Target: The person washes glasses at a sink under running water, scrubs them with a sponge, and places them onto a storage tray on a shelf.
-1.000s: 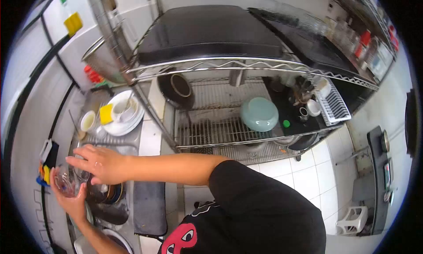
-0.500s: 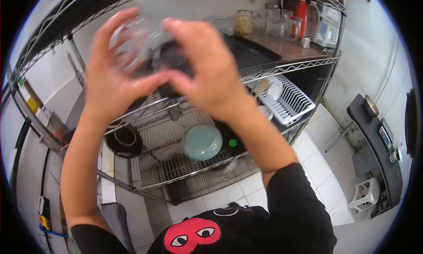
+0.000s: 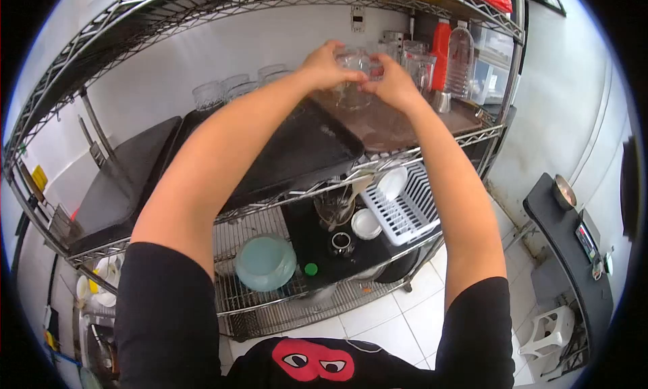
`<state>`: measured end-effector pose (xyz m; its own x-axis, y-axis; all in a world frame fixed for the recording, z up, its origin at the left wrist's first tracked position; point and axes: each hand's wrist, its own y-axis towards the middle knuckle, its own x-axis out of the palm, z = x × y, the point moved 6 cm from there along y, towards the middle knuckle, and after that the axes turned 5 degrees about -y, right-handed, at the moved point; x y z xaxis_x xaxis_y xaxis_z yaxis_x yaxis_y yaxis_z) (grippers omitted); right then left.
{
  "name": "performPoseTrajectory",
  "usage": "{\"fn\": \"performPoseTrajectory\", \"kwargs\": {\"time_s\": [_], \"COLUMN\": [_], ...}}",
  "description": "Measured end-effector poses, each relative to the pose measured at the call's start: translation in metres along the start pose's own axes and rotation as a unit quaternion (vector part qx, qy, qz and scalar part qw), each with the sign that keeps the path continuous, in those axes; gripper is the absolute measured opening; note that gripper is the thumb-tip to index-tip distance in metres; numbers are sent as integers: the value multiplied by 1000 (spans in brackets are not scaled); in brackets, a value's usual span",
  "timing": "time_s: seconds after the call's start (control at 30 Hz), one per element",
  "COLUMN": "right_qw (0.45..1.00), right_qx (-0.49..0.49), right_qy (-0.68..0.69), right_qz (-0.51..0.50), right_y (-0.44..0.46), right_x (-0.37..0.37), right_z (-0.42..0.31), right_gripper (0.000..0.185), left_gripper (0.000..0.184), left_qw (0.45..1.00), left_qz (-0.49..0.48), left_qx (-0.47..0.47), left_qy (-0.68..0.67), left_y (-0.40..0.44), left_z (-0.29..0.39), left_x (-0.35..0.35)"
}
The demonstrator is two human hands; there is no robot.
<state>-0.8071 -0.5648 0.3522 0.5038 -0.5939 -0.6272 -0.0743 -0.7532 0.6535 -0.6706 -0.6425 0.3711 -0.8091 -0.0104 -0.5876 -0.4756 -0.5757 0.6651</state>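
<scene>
Fingers of the left hand [image 3: 327, 69] and right hand [image 3: 393, 86] pinch a drinking glass [image 3: 354, 59] above the brown tray [image 3: 398, 129], where tight clearance to the adjacent glass mug [image 3: 420, 70] could cause chipping.

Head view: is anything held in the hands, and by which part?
Clear glassware, held by its sides, the left hand on one, the right hand on the other; whether one piece or two cannot be told.
</scene>
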Motion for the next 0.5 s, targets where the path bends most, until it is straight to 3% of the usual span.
{"fn": "performPoseTrajectory", "kwargs": {"time_s": [0.33, 0.43, 0.5], "right_qw": [997, 994, 996], "right_qx": [35, 40, 30], "right_qy": [3, -70, -66], "right_qz": [-63, -72, -51], "right_y": [39, 31, 39], "right_x": [48, 36, 49], "right_z": [63, 43, 63], "right_gripper": [73, 70, 71], "left_gripper": [91, 93, 92], "left_qw": [987, 990, 989], "left_qz": [-122, -68, -46], "left_qx": [-92, 16, 13], "left_qy": [51, 127, 137], "left_y": [23, 29, 32], "left_z": [-24, -25, -33], "left_x": [32, 36, 41]}}
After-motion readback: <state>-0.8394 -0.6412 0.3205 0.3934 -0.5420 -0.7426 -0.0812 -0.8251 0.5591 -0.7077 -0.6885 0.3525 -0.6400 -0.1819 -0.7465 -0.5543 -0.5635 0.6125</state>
